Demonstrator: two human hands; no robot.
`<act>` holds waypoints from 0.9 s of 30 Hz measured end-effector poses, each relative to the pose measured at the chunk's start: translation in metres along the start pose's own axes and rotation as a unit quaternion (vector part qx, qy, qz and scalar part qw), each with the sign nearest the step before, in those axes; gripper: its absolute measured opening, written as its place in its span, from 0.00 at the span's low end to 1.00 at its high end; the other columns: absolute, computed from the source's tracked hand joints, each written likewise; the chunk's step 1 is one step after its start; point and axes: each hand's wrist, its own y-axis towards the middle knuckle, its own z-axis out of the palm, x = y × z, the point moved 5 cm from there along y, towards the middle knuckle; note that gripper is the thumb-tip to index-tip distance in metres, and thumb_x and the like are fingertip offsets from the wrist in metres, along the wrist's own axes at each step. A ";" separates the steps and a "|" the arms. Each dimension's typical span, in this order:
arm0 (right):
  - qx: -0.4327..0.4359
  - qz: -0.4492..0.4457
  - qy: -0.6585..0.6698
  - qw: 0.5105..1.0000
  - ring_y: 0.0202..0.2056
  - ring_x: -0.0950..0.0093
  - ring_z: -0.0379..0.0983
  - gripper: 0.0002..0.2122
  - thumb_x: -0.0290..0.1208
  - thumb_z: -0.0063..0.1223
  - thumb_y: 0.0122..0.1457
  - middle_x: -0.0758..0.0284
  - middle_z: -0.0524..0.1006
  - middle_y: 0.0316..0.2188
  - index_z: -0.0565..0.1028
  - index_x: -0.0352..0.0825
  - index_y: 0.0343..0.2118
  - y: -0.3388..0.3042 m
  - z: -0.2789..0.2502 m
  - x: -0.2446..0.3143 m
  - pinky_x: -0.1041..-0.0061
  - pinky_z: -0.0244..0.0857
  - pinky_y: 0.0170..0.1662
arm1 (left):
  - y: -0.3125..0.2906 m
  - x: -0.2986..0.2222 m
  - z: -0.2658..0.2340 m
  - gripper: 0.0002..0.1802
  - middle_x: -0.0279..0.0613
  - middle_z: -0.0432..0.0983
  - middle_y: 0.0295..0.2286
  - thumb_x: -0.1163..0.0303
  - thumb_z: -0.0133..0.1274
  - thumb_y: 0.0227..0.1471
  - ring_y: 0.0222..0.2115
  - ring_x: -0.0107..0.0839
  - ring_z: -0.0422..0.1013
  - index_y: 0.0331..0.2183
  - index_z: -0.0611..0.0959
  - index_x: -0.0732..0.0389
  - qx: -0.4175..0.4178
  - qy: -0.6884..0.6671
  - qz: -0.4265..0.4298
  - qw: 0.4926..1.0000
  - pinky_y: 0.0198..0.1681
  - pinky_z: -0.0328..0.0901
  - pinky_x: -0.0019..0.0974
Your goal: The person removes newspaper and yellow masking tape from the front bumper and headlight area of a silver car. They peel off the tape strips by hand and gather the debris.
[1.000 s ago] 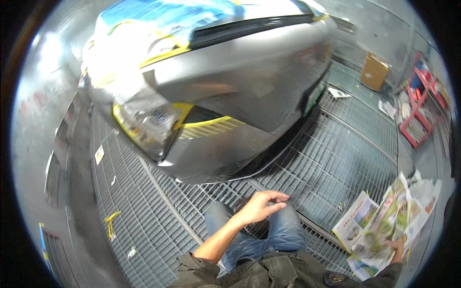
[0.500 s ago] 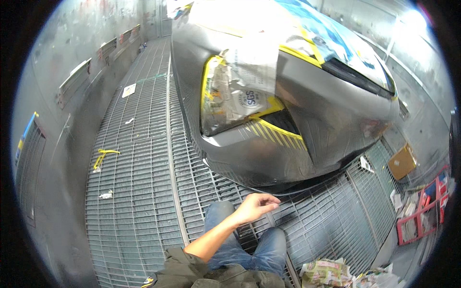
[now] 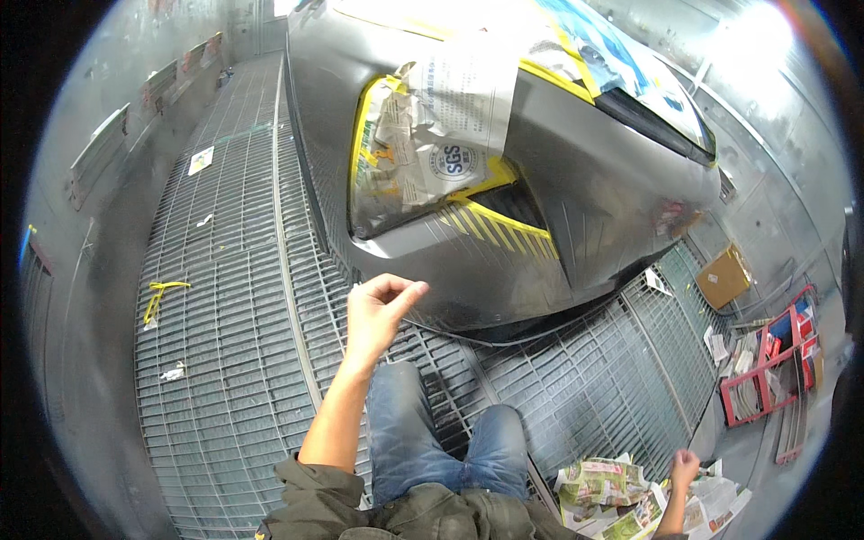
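head view: left hand [image 3: 373, 317] just left of centre, thumb and fingertips drawn narrow, near grey car bumper [image 3: 490, 283] in upper middle — right hand [image 3: 685, 468] lower right, curled beside printed paper sheets [image 3: 598, 484] — cannot tell if holding any.

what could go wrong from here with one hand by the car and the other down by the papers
The left hand appears close to the grey car body, so it might brush and smudge the surface. Crumpled printed papers lie beside the right hand and could tear if tugged. A loose yellow strip on the floor grating might catch underfoot.
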 end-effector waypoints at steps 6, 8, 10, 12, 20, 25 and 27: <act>0.085 -0.043 0.044 0.994 0.15 0.83 0.68 0.13 0.31 0.57 0.62 0.70 0.75 0.15 0.77 0.29 0.23 -0.016 0.065 0.189 0.82 0.60 0.19 | 0.002 -0.006 -0.025 0.13 0.31 0.78 0.20 0.64 0.66 0.51 0.22 0.16 0.68 0.27 0.86 0.65 -0.064 0.049 0.009 0.997 0.27 0.63 0.24; 0.110 -0.050 0.091 0.989 0.16 0.84 0.69 0.13 0.32 0.58 0.62 0.69 0.75 0.16 0.77 0.29 0.23 -0.025 0.083 0.225 0.82 0.61 0.19 | 0.014 -0.021 -0.028 0.10 0.33 0.80 0.22 0.67 0.66 0.51 0.23 0.17 0.71 0.31 0.87 0.65 -0.107 0.069 0.045 0.991 0.29 0.66 0.24; 0.138 -0.055 0.143 0.978 0.16 0.84 0.69 0.13 0.32 0.58 0.61 0.69 0.76 0.16 0.78 0.29 0.23 -0.029 0.099 0.253 0.82 0.62 0.19 | 0.031 -0.056 -0.029 0.09 0.37 0.81 0.27 0.70 0.64 0.51 0.24 0.19 0.72 0.34 0.87 0.64 -0.131 0.090 0.183 0.970 0.30 0.67 0.25; 0.158 -0.077 0.139 0.975 0.16 0.83 0.70 0.12 0.32 0.59 0.61 0.68 0.77 0.17 0.78 0.29 0.24 -0.033 0.111 0.275 0.82 0.63 0.20 | 0.055 -0.090 -0.029 0.10 0.40 0.82 0.30 0.72 0.63 0.51 0.25 0.22 0.74 0.37 0.86 0.63 -0.146 0.111 0.245 0.952 0.30 0.68 0.27; 0.233 -0.089 0.193 0.949 0.19 0.83 0.72 0.10 0.30 0.58 0.61 0.68 0.78 0.19 0.78 0.28 0.26 -0.054 0.134 0.317 0.82 0.65 0.23 | 0.127 -0.199 -0.015 0.27 0.42 0.81 0.39 0.73 0.66 0.45 0.26 0.29 0.73 0.50 0.79 0.59 -0.108 0.206 0.350 0.907 0.35 0.69 0.33; 0.253 -0.097 0.184 0.945 0.20 0.82 0.73 0.09 0.29 0.58 0.61 0.68 0.78 0.20 0.78 0.28 0.26 -0.060 0.139 0.325 0.82 0.66 0.24 | 0.148 -0.208 0.010 0.37 0.43 0.78 0.42 0.68 0.69 0.42 0.35 0.33 0.74 0.56 0.74 0.56 -0.020 0.300 0.304 0.904 0.43 0.69 0.39; 0.259 -0.102 0.190 0.942 0.20 0.82 0.73 0.09 0.28 0.58 0.61 0.68 0.78 0.20 0.78 0.28 0.26 -0.063 0.141 0.330 0.82 0.67 0.25 | 0.148 -0.212 0.018 0.37 0.45 0.78 0.42 0.66 0.69 0.41 0.39 0.38 0.75 0.55 0.74 0.57 -0.023 0.311 0.373 0.874 0.45 0.69 0.42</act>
